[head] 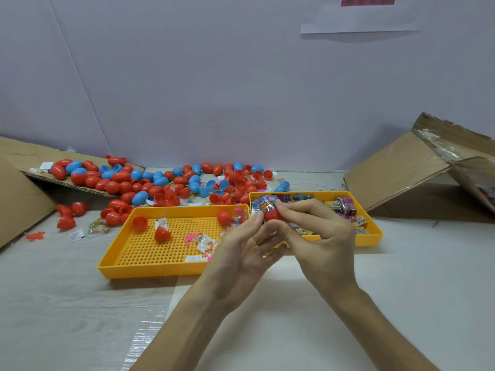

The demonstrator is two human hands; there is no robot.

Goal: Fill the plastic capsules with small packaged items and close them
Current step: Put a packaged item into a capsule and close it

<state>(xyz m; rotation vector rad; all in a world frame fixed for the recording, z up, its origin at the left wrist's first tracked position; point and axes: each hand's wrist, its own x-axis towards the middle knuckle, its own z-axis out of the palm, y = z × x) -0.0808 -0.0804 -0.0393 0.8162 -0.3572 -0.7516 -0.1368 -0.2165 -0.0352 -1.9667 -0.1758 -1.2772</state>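
Currently the step in hand looks like stuffing one packet into one capsule half.

Scan from 9 o'clock:
- Cardboard flap (pixel 16 188), with a heap of red and blue capsules (pixel 150 183) spilling off it toward 12 o'clock. Many are closed, some are open halves.
- Left yellow tray (pixel 115 266), perforated floor, carrying loose red halves (pixel 162 234) and a few clear packets (pixel 206 243).
- Left hand (pixel 241 253): fingertips pinch the red capsule half (pixel 272 215).
- Printed packet (pixel 265 204), blue and orange, stands out of the half's mouth, not fully in.
- Right hand (pixel 318 236): thumb and forefinger curl onto the printed packet and the half.
- Right yellow tray (pixel 375 236), holding more printed packets.
- Opened cardboard box (pixel 417 170) at 3 o'clock.

Risks (judgement):
- The smooth shell could squirt out of the left pinch if the right thumb pushes off-axis. It would then drop among the look-alike halves.
- The printed packet looks wider than the mouth. Unfolded, it could spring back out or catch in the seam, so the lid will not snap shut.
- No matching half is in either hand, so the filled half must be held mouth-up while one is fetched.

Position: the red capsule half sits between the two sets of fingertips, above the gap between the trays. The left fingers are at its 9 o'clock, the right thumb at its 3 to 5 o'clock, and the printed packet at its 12 o'clock.
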